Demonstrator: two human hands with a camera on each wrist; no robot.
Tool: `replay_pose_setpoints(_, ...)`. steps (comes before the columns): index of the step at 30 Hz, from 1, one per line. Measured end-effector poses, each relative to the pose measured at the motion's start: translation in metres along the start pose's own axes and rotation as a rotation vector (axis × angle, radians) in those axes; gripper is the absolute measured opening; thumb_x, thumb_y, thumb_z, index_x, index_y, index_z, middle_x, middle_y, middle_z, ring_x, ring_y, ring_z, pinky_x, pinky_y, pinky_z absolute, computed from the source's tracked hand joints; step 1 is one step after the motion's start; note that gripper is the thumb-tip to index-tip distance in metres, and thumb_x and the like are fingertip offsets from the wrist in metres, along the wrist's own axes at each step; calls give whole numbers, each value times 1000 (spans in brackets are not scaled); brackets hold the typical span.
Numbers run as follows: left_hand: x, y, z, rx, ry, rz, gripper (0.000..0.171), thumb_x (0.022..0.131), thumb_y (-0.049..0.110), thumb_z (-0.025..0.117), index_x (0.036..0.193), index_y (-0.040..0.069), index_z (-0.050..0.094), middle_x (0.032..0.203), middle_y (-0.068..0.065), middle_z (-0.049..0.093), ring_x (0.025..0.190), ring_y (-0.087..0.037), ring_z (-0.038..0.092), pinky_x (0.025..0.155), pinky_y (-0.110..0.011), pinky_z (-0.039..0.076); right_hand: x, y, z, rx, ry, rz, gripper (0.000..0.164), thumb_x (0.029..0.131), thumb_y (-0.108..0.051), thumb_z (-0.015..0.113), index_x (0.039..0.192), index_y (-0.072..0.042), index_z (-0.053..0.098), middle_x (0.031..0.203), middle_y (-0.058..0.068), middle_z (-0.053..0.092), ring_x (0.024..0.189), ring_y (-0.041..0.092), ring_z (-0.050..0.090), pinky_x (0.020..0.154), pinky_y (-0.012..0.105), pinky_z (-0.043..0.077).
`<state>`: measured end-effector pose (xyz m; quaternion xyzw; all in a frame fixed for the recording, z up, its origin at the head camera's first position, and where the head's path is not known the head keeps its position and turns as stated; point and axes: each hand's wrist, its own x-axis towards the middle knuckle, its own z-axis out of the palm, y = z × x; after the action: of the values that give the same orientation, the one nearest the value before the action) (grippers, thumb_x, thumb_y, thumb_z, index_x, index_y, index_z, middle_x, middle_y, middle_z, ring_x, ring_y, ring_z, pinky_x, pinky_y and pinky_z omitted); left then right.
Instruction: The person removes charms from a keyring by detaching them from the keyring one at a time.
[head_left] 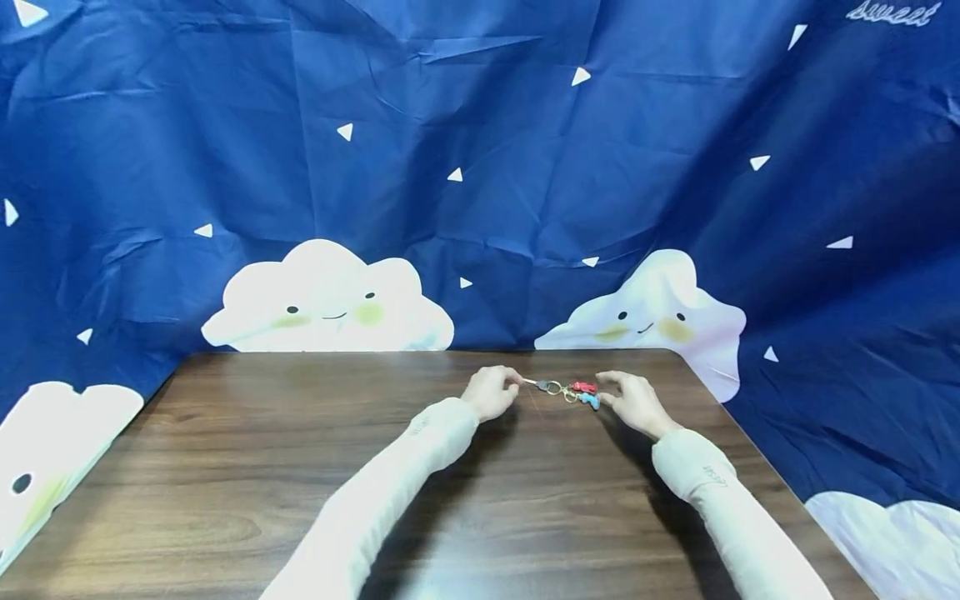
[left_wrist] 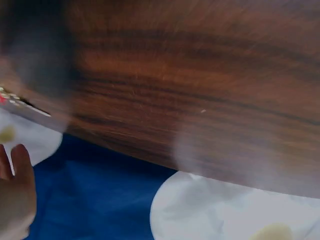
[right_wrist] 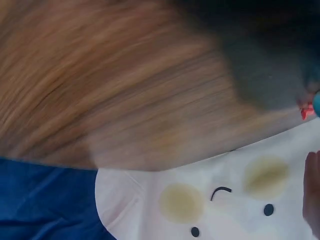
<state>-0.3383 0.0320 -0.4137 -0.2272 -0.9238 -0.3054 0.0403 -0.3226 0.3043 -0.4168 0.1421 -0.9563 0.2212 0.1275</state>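
A keyring lies on the brown table, between the two hands in the head view. Its key (head_left: pixel 536 384) points left, a metal ring (head_left: pixel 553 387) joins it, and a red charm (head_left: pixel 583 387) and a blue charm (head_left: pixel 590 400) hang at the right end. My left hand (head_left: pixel 492 393) is nearest the key's tip; in the left wrist view its straight fingers (left_wrist: pixel 21 162) are apart from the key (left_wrist: pixel 37 109). Beside the charms is my right hand (head_left: pixel 633 402), thumb and fingers spread apart, thumb tip close to the blue charm. Only part of it shows in the right wrist view.
The wooden table (head_left: pixel 300 467) ends at a far edge just beyond both hands. Behind it hangs a blue cloth (head_left: pixel 510 208) with white clouds and small triangles. The table's right edge runs close by the right sleeve (head_left: pixel 720 492).
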Motion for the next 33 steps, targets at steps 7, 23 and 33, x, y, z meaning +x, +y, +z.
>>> replay_pose_setpoints(7, 34, 2, 28, 107, -171, -45, 35, 89, 21, 55, 124, 16, 56, 119, -2, 62, 107, -19, 58, 89, -31, 46, 21, 5, 16, 62, -58, 56, 41, 79, -11, 68, 117, 0, 58, 115, 20, 61, 95, 31, 58, 85, 45, 46)
replay_pose_setpoints(23, 45, 4, 52, 372, -301, -4, 37, 88, 26, 52, 125, 25, 54, 120, -1, 60, 105, -21, 59, 82, -34, 50, 24, 6, 31, 80, -101, 22, 20, 76, -2, 67, 96, 0, 69, 92, 15, 69, 79, 22, 64, 70, 35, 50)
replay_pose_setpoints(33, 28, 17, 34, 358, -286, 48, 23, 84, 12, 54, 97, 20, 71, 96, 3, 69, 84, -17, 63, 68, -32, 52, 18, -8, 28, 114, -220, 21, 21, 76, -3, 68, 97, 2, 66, 76, 8, 67, 52, 6, 54, 53, 21, 46)
